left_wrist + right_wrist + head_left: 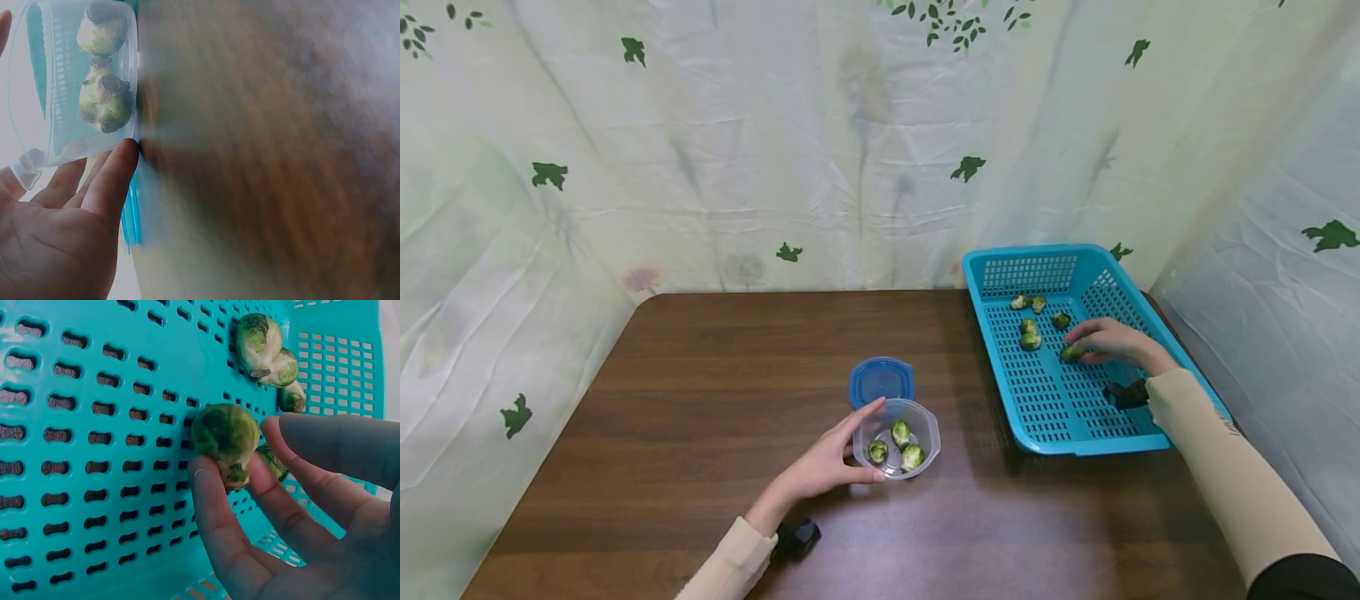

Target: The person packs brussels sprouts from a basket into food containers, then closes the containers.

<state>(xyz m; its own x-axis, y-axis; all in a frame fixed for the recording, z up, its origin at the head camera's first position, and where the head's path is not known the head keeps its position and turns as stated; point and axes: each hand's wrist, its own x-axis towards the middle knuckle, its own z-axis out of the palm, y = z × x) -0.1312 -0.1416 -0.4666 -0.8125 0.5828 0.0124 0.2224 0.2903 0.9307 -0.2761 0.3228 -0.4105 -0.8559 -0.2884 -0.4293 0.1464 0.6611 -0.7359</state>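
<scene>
My left hand [831, 454] grips the side of a clear plastic container [935, 437], thumb on the near side and a finger along the far side. Inside it lie three Brussels sprouts [912, 457]; the left wrist view shows two of them through the wall, with fingertips [128, 150] against its lower edge. Over in the blue basket, my right hand [1112, 343] pinches a Brussels sprout [224, 434] between its fingertips, close to the perforated floor. Several more Brussels sprouts [259, 342] lie beyond it, toward the basket's far end.
The blue perforated basket [1000, 392] stands at the right of the brown wooden table [722, 367]. Just behind the container lies a blue lid [882, 379]. Pale leaf-patterned curtains [820, 150] hang behind the table and at both sides.
</scene>
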